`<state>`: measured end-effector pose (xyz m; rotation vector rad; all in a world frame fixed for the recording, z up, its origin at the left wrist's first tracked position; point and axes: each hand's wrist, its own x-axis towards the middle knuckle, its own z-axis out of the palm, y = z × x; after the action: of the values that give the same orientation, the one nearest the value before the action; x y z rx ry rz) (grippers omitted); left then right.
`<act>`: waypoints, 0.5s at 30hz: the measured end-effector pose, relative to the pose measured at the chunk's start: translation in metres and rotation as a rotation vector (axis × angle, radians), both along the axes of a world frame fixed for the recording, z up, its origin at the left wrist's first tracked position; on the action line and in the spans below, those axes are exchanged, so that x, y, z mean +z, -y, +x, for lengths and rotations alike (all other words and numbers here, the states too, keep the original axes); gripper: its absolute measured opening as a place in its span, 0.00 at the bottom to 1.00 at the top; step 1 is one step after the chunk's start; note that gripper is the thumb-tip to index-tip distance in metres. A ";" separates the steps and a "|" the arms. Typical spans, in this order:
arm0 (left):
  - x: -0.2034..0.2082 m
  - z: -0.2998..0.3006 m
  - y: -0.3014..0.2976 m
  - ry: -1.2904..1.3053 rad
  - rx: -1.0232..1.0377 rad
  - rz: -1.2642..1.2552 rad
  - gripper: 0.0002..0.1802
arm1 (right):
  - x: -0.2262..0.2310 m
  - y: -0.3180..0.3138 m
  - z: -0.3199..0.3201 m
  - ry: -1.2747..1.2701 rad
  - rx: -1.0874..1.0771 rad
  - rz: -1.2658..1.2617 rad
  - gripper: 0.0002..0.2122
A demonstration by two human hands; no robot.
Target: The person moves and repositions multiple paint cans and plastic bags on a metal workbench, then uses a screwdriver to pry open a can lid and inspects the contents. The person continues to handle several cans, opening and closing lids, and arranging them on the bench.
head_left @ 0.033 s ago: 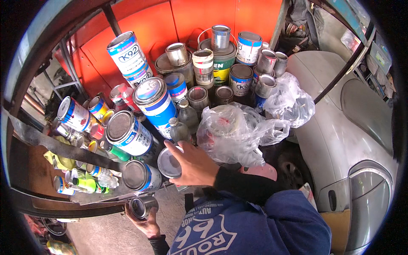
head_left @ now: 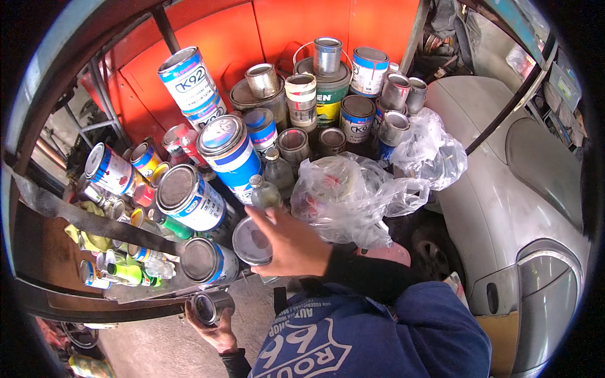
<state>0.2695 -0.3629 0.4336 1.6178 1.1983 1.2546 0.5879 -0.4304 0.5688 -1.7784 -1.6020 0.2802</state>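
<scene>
Low in the view, my left hand [head_left: 217, 332] is closed around a small bare-metal can [head_left: 212, 307], tilted so that its dark round end shows. My right hand [head_left: 297, 244] reaches in from the right and grips the right side of a can with a grey round top [head_left: 251, 242]. Its fingers lie over the rim; the lower side of this can is hidden. Just left of that can stands a paint can with a dull lid [head_left: 200, 259]. Beyond my right fingers are two clear glass bottles, the nearer one [head_left: 265, 194] almost touching them.
Paint cans of several sizes crowd the shelf, among them a large blue-and-white one [head_left: 230, 157]. Crumpled clear plastic bags [head_left: 343, 201] lie to the right. A metal bar [head_left: 94, 220] crosses the left side. A silver car [head_left: 485, 183] stands at the right.
My right hand has shifted slightly to the right on the can. The left hand and its can look unmoved.
</scene>
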 end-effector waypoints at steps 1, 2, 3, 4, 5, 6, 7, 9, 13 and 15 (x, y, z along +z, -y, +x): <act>-0.001 0.000 0.002 -0.007 0.010 -0.001 0.59 | 0.012 0.011 0.012 -0.094 0.020 0.025 0.53; -0.002 0.000 0.003 -0.013 0.020 -0.005 0.59 | 0.028 0.022 0.035 -0.169 0.050 0.040 0.54; -0.002 0.000 0.005 -0.017 0.031 -0.008 0.59 | 0.044 0.031 0.059 -0.235 0.049 0.016 0.54; -0.003 -0.001 0.007 -0.056 0.054 0.030 0.59 | 0.062 0.039 0.086 -0.284 0.062 0.074 0.54; -0.003 -0.001 0.010 0.030 0.030 -0.003 0.59 | 0.078 0.044 0.114 -0.105 0.002 0.148 0.55; -0.003 -0.001 0.013 0.071 0.029 -0.002 0.59 | 0.094 0.050 0.143 -0.118 -0.062 0.084 0.54; -0.003 -0.001 0.017 0.108 0.029 -0.001 0.59 | 0.104 0.054 0.168 -0.078 -0.090 0.188 0.52; -0.001 -0.001 0.025 0.020 0.061 0.005 0.57 | 0.113 0.040 0.220 0.149 -0.372 0.132 0.53; 0.004 0.007 0.039 0.000 0.092 -0.039 0.56 | 0.079 0.000 0.293 0.396 -0.658 0.061 0.52; 0.006 0.012 0.046 0.094 0.087 -0.116 0.58 | 0.055 -0.015 0.313 0.501 -0.768 0.005 0.53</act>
<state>0.2819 -0.4093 0.4394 1.4207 1.2703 1.2766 0.9012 -0.4149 0.6236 -2.4254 -1.0778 -0.5642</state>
